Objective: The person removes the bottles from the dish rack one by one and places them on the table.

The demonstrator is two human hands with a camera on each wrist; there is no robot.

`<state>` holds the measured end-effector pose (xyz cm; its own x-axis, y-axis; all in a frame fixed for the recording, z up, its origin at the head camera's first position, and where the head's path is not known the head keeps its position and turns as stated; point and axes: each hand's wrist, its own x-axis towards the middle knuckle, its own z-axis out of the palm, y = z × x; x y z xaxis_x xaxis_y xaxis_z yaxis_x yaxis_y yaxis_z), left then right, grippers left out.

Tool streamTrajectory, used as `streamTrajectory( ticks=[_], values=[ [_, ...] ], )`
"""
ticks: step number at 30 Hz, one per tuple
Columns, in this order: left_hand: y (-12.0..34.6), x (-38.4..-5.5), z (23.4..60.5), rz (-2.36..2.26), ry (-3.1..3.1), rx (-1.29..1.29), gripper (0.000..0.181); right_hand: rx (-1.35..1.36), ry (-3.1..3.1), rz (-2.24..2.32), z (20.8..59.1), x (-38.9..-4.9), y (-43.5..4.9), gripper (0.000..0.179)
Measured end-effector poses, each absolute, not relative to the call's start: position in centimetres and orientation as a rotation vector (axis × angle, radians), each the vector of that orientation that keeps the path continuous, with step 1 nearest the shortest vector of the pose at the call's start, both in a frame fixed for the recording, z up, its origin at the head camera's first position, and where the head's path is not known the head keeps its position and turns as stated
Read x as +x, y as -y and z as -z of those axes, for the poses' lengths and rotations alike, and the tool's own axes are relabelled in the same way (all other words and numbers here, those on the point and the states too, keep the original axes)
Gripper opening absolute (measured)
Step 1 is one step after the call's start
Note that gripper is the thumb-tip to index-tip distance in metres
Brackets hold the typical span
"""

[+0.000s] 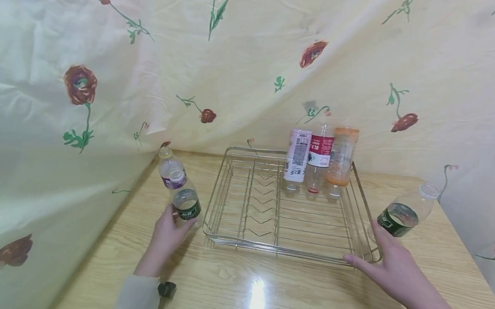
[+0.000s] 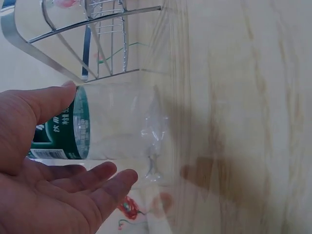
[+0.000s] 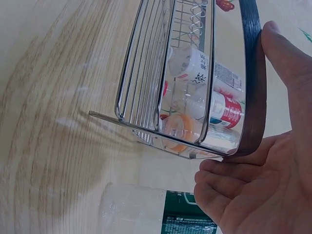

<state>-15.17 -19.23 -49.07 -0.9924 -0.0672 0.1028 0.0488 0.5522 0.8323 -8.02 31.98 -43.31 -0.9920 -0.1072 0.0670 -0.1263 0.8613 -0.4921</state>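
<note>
My left hand (image 1: 170, 229) is around the lower part of a clear plastic bottle with a green label (image 1: 188, 207). In the left wrist view its thumb lies along the label (image 2: 61, 124), while the other fingers extend loosely below. Behind it stands a bottle with a purple label (image 1: 173, 179). My right hand (image 1: 392, 267) is spread at the front right corner of a metal wire rack (image 1: 243, 241), thumb at the rim and fingers outside the corner. Close beyond those fingers stands another clear green-label bottle (image 1: 402, 216).
Three bottles stand upside down at the rack's back right: one pink and white (image 1: 297, 156), one red-labelled (image 1: 320, 150), one orange (image 1: 343, 156). A flowered cloth (image 1: 251, 71) hangs behind the wooden table (image 1: 208, 282). A small black object (image 1: 167, 289) is beside the left sleeve.
</note>
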Motion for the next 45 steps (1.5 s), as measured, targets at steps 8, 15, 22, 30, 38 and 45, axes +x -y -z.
streamTrajectory(
  ticks=[8,15,22,30,38,45],
  values=[
    [19.6,-14.2,47.5,1.433,2.689,0.124,0.098,0.192,2.984,-0.789,43.3,-8.0,-31.9,0.119],
    [19.6,-12.8,45.3,1.445,2.639,0.180,0.107,0.196,2.990,-0.793,43.3,-7.9,-31.9,0.119],
    [19.3,-11.6,43.0,1.446,2.464,0.251,0.107,0.209,2.978,-0.789,43.2,-7.8,-31.8,0.118],
    [18.6,-10.7,40.5,1.452,2.323,0.146,0.097,0.218,2.971,-0.805,43.3,-8.0,-32.0,0.118],
    [18.1,-10.4,39.3,1.463,2.246,0.049,0.091,0.211,2.984,-0.806,43.3,-7.9,-32.0,0.118],
    [17.7,-10.2,38.1,1.474,2.228,-0.021,0.090,0.212,2.985,-0.794,43.2,-8.0,-32.0,0.118]
  ],
)
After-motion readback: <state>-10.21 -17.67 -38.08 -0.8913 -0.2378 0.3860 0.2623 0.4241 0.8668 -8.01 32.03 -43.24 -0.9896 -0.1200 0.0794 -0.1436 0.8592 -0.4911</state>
